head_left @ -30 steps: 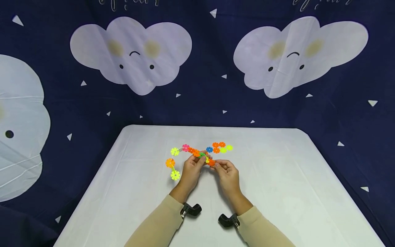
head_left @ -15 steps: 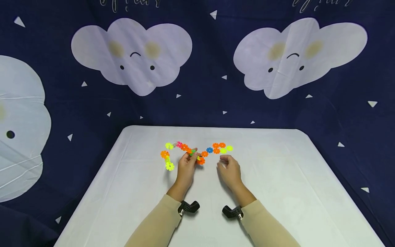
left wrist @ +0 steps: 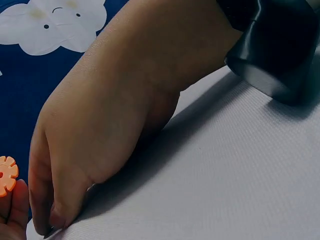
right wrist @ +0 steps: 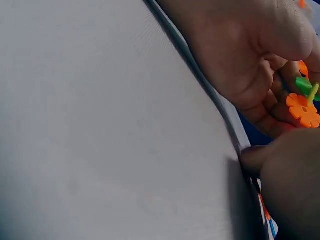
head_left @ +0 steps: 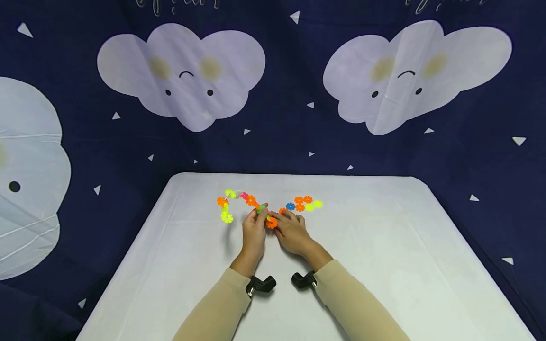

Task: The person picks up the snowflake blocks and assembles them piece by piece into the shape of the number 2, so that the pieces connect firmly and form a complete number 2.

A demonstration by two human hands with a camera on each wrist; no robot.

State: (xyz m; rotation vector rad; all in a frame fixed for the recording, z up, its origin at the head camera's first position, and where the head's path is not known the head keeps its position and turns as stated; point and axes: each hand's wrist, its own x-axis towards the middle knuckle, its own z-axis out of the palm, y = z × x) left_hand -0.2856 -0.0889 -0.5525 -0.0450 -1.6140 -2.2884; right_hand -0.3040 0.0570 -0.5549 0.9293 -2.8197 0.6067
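My left hand [head_left: 254, 232] grips a chain of interlocking plastic snowflake discs, with a green disc [head_left: 260, 209] at its fingertips. The chain curves left through orange, pink and white pieces to a yellow disc [head_left: 227, 217], raised off the table. At its near end is an orange disc [head_left: 271, 222], also showing in the right wrist view beside the left palm. My right hand [head_left: 293, 233] reaches down to the table beside it, fingers extended and pointing downward in the left wrist view. Its fingertips overlap a loose orange disc [head_left: 282, 211], partly covered.
Several loose discs lie beyond the right hand: a blue disc [head_left: 290, 206], orange discs [head_left: 299, 207] and yellow discs [head_left: 309, 207]. A white cloth covers the table [head_left: 405, 246]. Behind its far edge hangs a dark blue curtain [head_left: 281, 147] printed with clouds.
The left hand has carried the chain left, its far end rising and swinging away. The right hand let go of the chain's orange disc, drew back right, then came left to the loose orange disc.
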